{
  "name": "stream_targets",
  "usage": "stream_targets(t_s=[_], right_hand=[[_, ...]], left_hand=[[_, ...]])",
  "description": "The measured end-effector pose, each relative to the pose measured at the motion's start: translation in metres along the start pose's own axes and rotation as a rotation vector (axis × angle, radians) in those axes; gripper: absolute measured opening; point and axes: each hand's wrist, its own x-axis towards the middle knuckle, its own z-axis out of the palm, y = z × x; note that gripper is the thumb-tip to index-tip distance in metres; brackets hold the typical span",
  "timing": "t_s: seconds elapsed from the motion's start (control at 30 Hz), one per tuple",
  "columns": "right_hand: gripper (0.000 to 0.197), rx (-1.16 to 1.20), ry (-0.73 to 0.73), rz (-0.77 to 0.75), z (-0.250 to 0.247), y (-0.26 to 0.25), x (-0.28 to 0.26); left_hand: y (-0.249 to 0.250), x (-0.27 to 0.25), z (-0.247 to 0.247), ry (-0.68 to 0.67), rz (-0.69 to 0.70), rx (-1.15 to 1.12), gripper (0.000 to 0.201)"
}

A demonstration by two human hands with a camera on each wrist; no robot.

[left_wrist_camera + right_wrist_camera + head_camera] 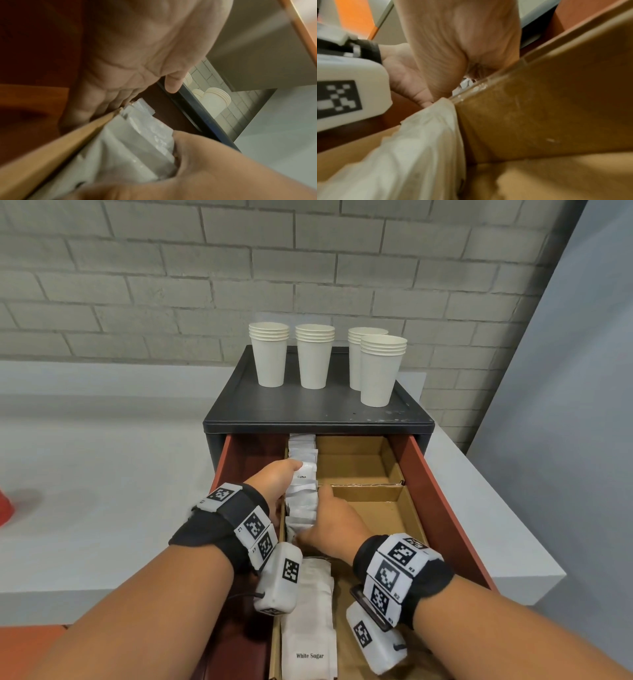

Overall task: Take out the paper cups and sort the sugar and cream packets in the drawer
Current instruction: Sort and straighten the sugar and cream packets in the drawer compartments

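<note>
A row of white creamer packets (302, 498) stands in the narrow left compartment of a cardboard organiser (363, 460) inside the open red drawer (442, 508). My left hand (289, 474) reaches over the left wall and grips the row's far part. My right hand (318, 518) grips the near part from the right, fingers tucked among the packets (137, 142). White sugar packets (310, 611) lie in the nearer compartment, under my wrists. Several stacks of paper cups (314, 357) stand on the black cabinet top (308, 405). The fingertips of both hands are hidden.
The organiser's right compartments (373, 508) hold nothing. A grey counter (102, 474) runs left of the cabinet, with a red object (5, 505) at the frame's left edge. A brick wall (171, 285) stands behind and a grey panel (565, 405) to the right.
</note>
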Motion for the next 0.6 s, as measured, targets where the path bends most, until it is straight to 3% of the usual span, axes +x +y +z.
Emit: stream_targets(t_s=[0.1, 0.27, 0.33, 0.4, 0.5, 0.6], right_hand=[[0.068, -0.045, -0.151, -0.024, -0.004, -0.001, 0.002], [0.030, 0.131, -0.373, 0.078, -0.017, 0.001, 0.002], [0.025, 0.101, -0.404, 0.085, -0.013, 0.001, 0.002], [0.033, 0.102, -0.369, 0.080, -0.007, 0.002, 0.004], [0.037, 0.222, -0.314, 0.120, -0.005, 0.005, 0.007], [0.039, 0.324, -0.370, 0.151, -0.007, 0.008, 0.008]], left_hand=[[0.000, 0.003, -0.001, 0.019, 0.007, 0.000, 0.063], [0.000, 0.006, -0.002, 0.011, 0.014, 0.028, 0.065], [0.000, 0.008, -0.002, -0.001, 0.009, 0.029, 0.066], [-0.001, 0.011, -0.003, -0.013, 0.001, 0.031, 0.068], [-0.001, 0.011, -0.004, -0.028, -0.018, 0.039, 0.068], [-0.002, 0.011, -0.004, -0.050, -0.046, 0.049, 0.070]])
